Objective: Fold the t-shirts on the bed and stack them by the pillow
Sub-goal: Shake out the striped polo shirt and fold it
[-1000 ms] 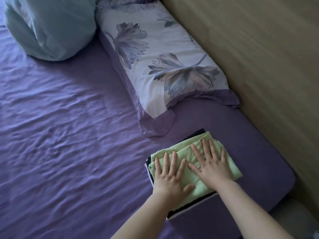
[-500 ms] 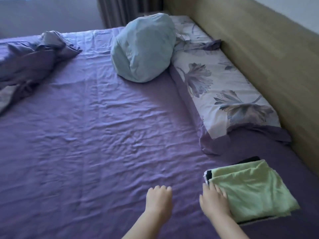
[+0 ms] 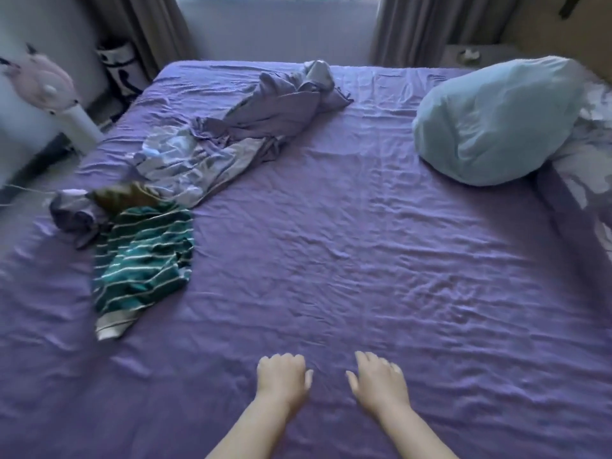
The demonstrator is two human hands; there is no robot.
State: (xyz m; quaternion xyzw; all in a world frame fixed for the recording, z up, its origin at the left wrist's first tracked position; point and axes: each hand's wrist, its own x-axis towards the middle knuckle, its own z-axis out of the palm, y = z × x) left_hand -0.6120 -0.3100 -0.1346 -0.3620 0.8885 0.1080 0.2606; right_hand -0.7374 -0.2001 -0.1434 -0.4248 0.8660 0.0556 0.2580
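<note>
A crumpled green t-shirt with white stripes (image 3: 144,260) lies on the purple bed sheet (image 3: 364,266) at the left. Behind it sits a small bundle of brownish and grey cloth (image 3: 99,203), and a rumpled grey-purple garment (image 3: 251,127) stretches toward the far edge. My left hand (image 3: 281,376) and my right hand (image 3: 379,379) hover low over the sheet near the front, side by side, fingers loosely curled, holding nothing. The floral pillow (image 3: 589,173) shows only at the right edge. The folded stack is out of view.
A pale blue pillow (image 3: 496,120) rests at the right rear against the floral one. A pink fan on a white stand (image 3: 43,91) is beside the bed at the left. Curtains and a window wall run along the far side.
The view has swung left, away from the folded green stack by the pillow. Both hands left the stack and now hover over bare sheet; the unfolded clothes have come into view.
</note>
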